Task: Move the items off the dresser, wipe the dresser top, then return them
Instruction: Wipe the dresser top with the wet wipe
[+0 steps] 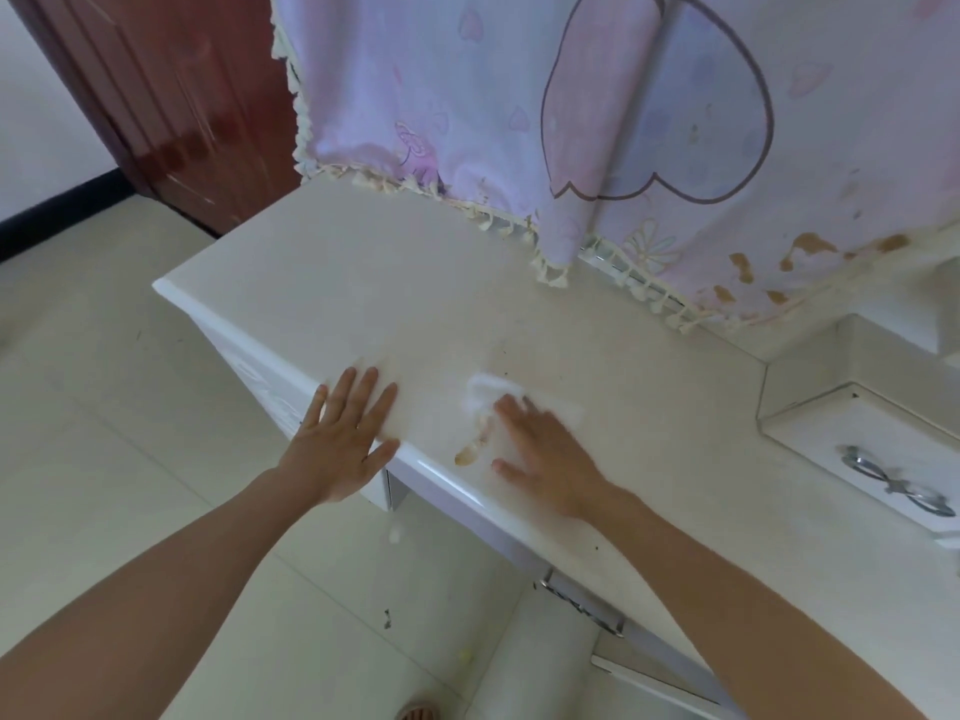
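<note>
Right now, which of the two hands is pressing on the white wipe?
The right hand, blurred over the white wipe; the left hand lies flat and bare at the dresser edge.

surface: white dresser top [395, 283], glossy rounded front edge | 6 o'clock near edge: brown smear [470, 452] | just beside it at 3 o'clock: white wipe [493, 394], blurred, under right hand [545, 459] | 9 o'clock of smear: left hand [343, 439] flat over edge | 12 o'clock: fringed heart-print cloth [519, 96] hem on top | 3 o'clock: small drawer unit [852, 423]
</note>
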`<state>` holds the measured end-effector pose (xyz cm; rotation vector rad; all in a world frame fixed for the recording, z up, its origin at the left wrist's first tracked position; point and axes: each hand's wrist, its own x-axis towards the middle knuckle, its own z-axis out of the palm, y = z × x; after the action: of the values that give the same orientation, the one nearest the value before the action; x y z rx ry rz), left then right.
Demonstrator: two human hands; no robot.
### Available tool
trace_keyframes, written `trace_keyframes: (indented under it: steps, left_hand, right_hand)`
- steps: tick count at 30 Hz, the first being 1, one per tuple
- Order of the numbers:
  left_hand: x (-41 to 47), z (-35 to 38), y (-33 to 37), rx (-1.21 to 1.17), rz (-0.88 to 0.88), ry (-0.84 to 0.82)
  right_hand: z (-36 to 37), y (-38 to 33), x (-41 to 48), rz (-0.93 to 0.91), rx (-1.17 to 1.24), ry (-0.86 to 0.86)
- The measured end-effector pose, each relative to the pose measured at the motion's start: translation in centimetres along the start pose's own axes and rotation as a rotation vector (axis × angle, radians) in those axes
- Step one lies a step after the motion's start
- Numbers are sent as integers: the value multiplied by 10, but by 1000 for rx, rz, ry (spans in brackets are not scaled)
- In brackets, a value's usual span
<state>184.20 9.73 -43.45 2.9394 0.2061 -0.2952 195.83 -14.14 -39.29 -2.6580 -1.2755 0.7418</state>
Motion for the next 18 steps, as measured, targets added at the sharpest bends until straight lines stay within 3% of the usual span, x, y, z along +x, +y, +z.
trace_keyframes:
  steps: [5,8,13,16,18]
  left_hand:
    - [4,-19,-5,143,26,-117]
    - [3,-29,-18,113,94,-52]
    - [18,-32,-50,-11,-37,94]
    - [26,-28,-67,1,-142,109]
    - [28,-23,-73,9,-165,82]
  right_hand:
    - [29,-38,-46,-299,-71,-116]
    - [20,-51,-55,-318,13,-121]
    - [-28,10,-3,109,106,141]
    - [-44,63,28,372,130,152]
    - [-48,84,46,451,116,175]
